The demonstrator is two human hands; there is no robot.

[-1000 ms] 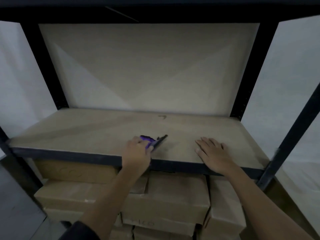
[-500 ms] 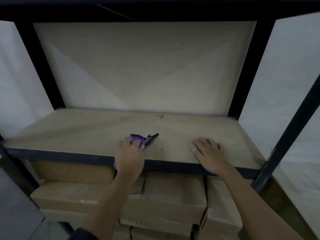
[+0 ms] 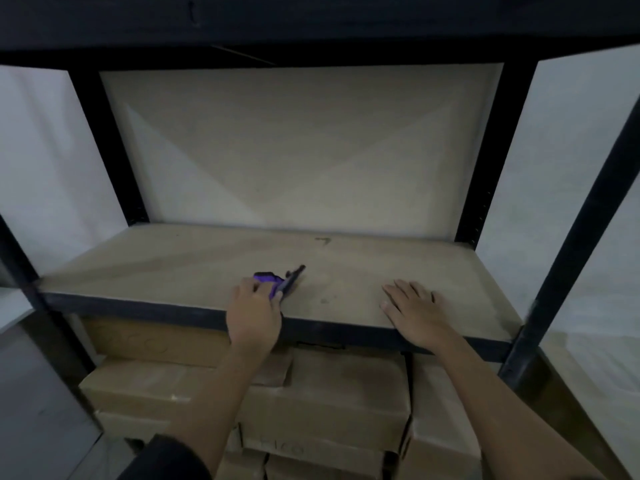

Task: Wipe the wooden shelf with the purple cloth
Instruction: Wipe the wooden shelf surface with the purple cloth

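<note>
Now dragged back toward front edge w/ left hand (image 3: 254, 315) gripping bunched purple cloth (image 3: 273, 282) at fingertips; right hand (image 3: 414, 311) flat, fingers spread, bracing wooden shelf (image 3: 173, 268). Near-edge strip prob. done; rear, beyond both hands, seemingly untouched.

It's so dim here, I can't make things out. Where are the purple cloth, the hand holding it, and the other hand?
purple cloth (image 3: 266, 278), head view, bright fold above the fingers.
left hand (image 3: 254, 315), head view, back of hand.
right hand (image 3: 417, 311), head view, back of hand.
</note>
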